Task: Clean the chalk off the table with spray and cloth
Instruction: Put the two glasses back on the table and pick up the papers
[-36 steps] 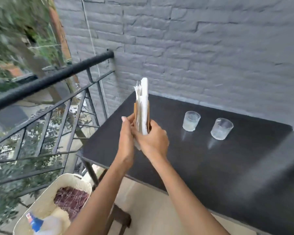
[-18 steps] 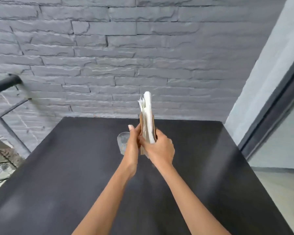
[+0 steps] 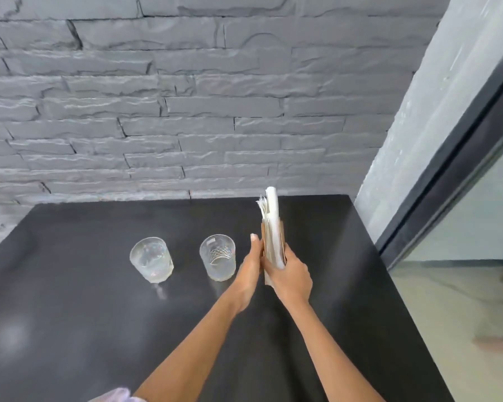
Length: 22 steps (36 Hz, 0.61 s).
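Both hands hold a wooden napkin holder (image 3: pixel 273 242) upright, full of white napkins, just above the right part of the black table (image 3: pixel 70 329). My left hand (image 3: pixel 249 271) presses flat against its left side. My right hand (image 3: pixel 291 278) grips its base from the right. Faint pale smears show on the tabletop at the left. No spray bottle or cloth is in view.
Two clear cut-glass tumblers (image 3: pixel 152 259) (image 3: pixel 217 256) stand on the table just left of my hands. A grey brick wall (image 3: pixel 186 111) runs behind the table. A dark-framed glass door (image 3: pixel 462 184) borders the table's right side.
The view swung right from the railing and basket to the table and door. The holder moved right across the table, now past both tumblers and lower, still held by both hands.
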{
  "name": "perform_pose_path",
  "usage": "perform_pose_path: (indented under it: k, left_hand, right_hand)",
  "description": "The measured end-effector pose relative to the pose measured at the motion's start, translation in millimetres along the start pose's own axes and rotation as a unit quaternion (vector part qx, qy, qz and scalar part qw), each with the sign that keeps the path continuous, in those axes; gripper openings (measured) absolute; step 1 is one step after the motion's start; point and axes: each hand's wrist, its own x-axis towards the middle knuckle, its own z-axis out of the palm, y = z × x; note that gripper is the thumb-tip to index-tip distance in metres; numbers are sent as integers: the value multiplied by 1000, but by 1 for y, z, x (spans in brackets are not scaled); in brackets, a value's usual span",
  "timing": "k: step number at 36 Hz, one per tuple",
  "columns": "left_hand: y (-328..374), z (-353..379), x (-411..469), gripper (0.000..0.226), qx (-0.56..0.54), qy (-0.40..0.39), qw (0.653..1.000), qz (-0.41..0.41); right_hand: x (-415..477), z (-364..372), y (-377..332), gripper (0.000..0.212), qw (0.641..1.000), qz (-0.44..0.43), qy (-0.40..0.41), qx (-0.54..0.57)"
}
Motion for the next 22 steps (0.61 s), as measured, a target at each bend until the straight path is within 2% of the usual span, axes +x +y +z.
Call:
perform_pose_path:
  k: [6, 14, 22]
  left_hand:
    - [-7, 14, 27, 54, 28, -14, 998, -54]
    - [-19, 15, 50, 61, 44, -25, 996, -79]
    - [-30, 14, 56, 46, 50, -27, 993, -103]
  right_hand:
    - [22, 10, 23, 45, 999, 15, -29, -11]
    - [37, 18, 37, 50, 998, 30, -45, -15]
    - [40, 27, 51, 54, 997, 42, -52, -27]
